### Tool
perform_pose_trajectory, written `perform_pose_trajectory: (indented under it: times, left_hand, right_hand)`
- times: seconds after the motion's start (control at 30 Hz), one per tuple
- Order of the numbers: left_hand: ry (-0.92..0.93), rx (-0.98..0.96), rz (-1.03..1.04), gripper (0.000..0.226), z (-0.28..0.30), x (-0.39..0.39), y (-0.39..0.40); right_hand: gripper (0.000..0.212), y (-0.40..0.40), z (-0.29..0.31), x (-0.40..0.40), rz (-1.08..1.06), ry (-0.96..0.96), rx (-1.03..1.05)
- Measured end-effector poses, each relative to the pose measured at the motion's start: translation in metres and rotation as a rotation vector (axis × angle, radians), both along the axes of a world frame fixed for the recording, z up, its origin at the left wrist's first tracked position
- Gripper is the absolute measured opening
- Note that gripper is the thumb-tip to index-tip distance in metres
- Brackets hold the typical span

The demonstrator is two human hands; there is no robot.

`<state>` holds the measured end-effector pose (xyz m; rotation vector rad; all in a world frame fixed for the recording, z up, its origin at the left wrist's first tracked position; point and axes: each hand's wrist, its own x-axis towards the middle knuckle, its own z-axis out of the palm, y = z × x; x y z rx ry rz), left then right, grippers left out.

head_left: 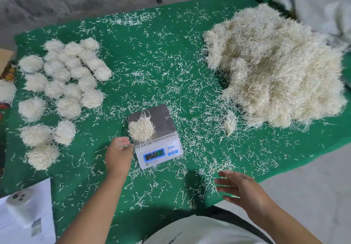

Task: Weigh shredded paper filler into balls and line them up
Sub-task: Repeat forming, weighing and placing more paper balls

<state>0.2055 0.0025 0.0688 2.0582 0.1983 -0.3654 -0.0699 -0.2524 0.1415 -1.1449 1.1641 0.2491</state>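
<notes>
Head view: weighing under way, mid-batch.
Done: about twenty finished balls [62, 89] grouped in loose rows near the table's [152, 53] left edge.
On scale: small clump [141, 128] sits on the scale [155, 135] pan at the front middle; display lit, digits unclear.
Left: big filler pile [273, 68] by the right edge, plenty remaining.
Left hand [118, 155]: beside the scale, fingers curled, pinching a few strands.
Right hand [241, 188]: spread, holding nothing, over the front edge.
</notes>
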Motion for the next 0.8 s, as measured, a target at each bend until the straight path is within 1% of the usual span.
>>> perform_pose_trajectory:
  times: [0.23, 0.33, 0.47, 0.5, 0.57, 0.63, 0.7, 0.73, 0.77, 0.8]
  left_hand:
    - [0.013, 0.08, -0.156, 0.02, -0.004, -0.025, -0.02]
    - [0.001, 0.102, -0.18, 0.018, 0.002, -0.042, -0.028]
    - [0.003, 0.19, -0.217, 0.016, 0.018, -0.065, -0.043]
    - [0.007, 0.21, -0.218, 0.015, 0.022, -0.072, -0.046]
    - [0.023, 0.208, -0.211, 0.011, 0.028, -0.086, -0.054]
    - [0.024, 0.191, -0.21, 0.008, 0.035, -0.099, -0.063]
    - [0.024, 0.205, -0.214, 0.014, 0.04, -0.108, -0.073]
    - [0.036, 0.214, -0.213, 0.019, 0.042, -0.112, -0.078]
    - [0.057, 0.216, -0.211, 0.021, 0.043, -0.116, -0.085]
    - [0.08, 0.216, -0.212, 0.017, 0.044, -0.119, -0.092]
  right_hand:
    - [0.025, -0.027, -0.012, 0.003, -0.036, 0.007, -0.016]
    - [0.022, -0.051, -0.021, 0.01, -0.055, -0.006, -0.024]
    - [0.017, -0.087, -0.038, 0.025, 0.002, -0.018, -0.103]
    - [0.02, -0.097, -0.044, 0.029, 0.03, -0.019, -0.135]
    - [0.036, -0.117, -0.061, 0.04, 0.104, -0.018, -0.217]
    - [0.048, -0.139, -0.079, 0.055, 0.233, -0.02, -0.324]
    - [0.049, -0.159, -0.091, 0.073, 0.35, -0.02, -0.409]
    - [0.051, -0.168, -0.097, 0.081, 0.388, -0.016, -0.416]
    - [0.054, -0.175, -0.102, 0.087, 0.423, -0.006, -0.408]
    - [0.057, -0.182, -0.107, 0.092, 0.466, 0.005, -0.399]
